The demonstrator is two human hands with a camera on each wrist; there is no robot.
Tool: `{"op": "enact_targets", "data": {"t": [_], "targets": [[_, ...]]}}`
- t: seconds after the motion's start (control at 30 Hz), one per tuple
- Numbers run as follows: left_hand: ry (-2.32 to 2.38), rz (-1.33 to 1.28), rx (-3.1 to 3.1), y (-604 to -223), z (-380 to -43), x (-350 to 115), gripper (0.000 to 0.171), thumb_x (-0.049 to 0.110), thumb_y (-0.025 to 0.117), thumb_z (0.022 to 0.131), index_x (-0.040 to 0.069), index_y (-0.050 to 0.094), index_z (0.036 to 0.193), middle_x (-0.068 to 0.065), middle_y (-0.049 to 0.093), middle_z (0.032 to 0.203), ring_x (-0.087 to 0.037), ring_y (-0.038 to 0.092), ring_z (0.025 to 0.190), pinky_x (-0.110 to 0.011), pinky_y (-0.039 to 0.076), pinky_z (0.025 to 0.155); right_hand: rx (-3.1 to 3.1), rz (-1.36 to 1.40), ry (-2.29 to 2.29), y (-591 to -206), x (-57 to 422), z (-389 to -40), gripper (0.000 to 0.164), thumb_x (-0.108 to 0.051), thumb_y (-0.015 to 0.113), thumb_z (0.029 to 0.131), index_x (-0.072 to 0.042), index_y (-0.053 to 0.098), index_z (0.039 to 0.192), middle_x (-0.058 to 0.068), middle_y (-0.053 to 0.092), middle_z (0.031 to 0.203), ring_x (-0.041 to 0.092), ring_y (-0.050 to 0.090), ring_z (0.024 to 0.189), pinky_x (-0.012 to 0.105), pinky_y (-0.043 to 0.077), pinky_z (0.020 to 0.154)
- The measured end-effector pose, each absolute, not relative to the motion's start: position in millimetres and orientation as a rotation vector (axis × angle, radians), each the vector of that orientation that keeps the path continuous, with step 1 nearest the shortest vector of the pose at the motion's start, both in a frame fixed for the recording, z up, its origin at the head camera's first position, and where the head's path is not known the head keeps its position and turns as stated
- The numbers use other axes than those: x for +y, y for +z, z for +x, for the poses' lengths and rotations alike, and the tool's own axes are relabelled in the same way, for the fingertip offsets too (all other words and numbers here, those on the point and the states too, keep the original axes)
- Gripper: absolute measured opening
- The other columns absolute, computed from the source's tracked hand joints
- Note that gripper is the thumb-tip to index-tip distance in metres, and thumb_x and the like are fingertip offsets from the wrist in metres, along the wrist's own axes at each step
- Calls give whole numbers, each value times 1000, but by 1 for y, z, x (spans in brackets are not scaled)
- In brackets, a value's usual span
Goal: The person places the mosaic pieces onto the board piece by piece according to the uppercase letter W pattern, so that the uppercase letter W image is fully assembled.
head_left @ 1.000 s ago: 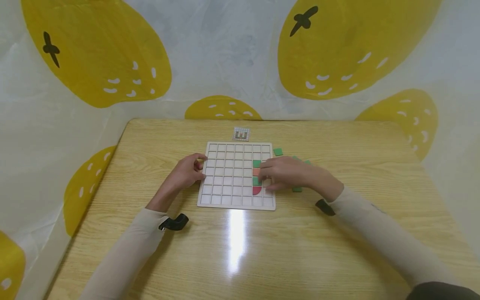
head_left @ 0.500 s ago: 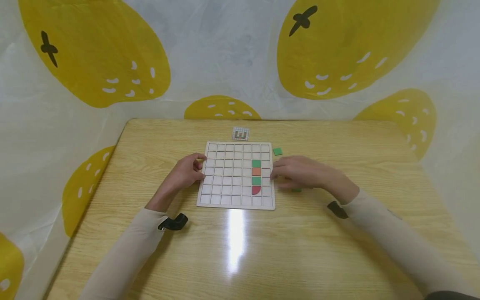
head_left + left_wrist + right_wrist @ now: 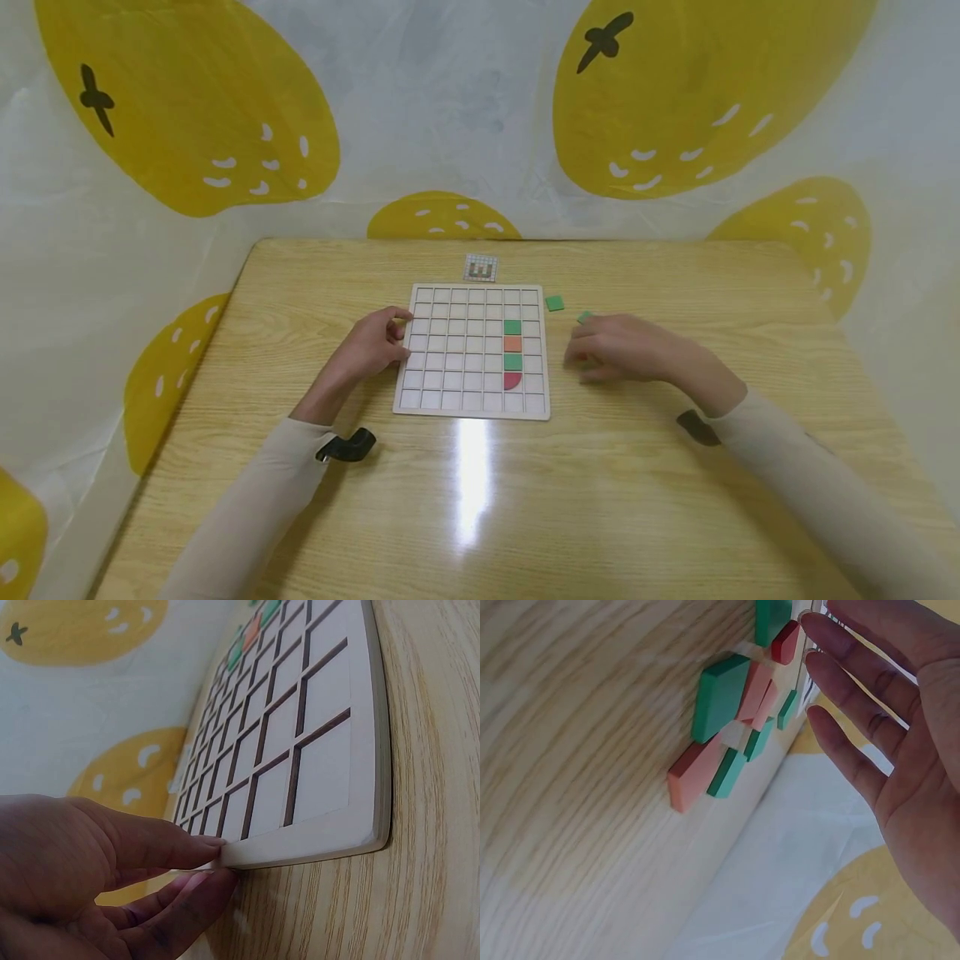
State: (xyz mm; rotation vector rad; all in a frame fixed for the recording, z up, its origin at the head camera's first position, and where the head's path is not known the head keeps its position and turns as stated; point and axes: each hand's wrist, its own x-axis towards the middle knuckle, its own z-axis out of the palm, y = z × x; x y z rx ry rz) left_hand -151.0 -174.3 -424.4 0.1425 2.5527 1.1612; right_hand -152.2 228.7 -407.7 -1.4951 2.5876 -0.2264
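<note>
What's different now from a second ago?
The right hand moved rightward, off the board, to the loose tiles; I can't see any tile taken or released. The left hand stays at the board's left edge; the board's four tiles look unchanged.

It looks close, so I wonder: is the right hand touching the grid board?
Apart: the head view shows a strip of bare table between the right hand and the grid board.
</note>
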Motion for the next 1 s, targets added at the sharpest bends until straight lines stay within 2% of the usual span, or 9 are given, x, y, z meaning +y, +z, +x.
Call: {"op": "enact_targets", "data": {"t": [0.23, 0.6, 1.0], "targets": [[1159, 132, 2554, -425, -151, -174, 59, -6, 71, 87, 1, 52, 142, -17, 56, 105, -25, 52, 89, -30, 46, 64, 2589, -1491, -218, -408, 238, -148, 27, -20, 87, 80, -18, 73, 102, -7, 61, 83, 9, 48, 81, 29, 46, 70], [1159, 136, 2552, -425, -151, -174, 59, -6, 71, 86, 1, 52, 141, -17, 55, 104, -26, 51, 89, -30, 45, 64, 2620, -1519, -211, -412, 251, -142, 28, -18, 90, 76, -17, 74, 99, -5, 64, 92, 14, 52, 87, 35, 50, 76], [1162, 131, 2550, -427, -152, -174, 59, -7, 71, 86, 2, 52, 141, -16, 55, 104, -26, 51, 89, -30, 45, 65, 2650, -1553, -197, -416, 251, -142, 26, -15, 89, 75, -17, 74, 96, -5, 63, 89, 16, 50, 85, 35, 48, 75]]}}
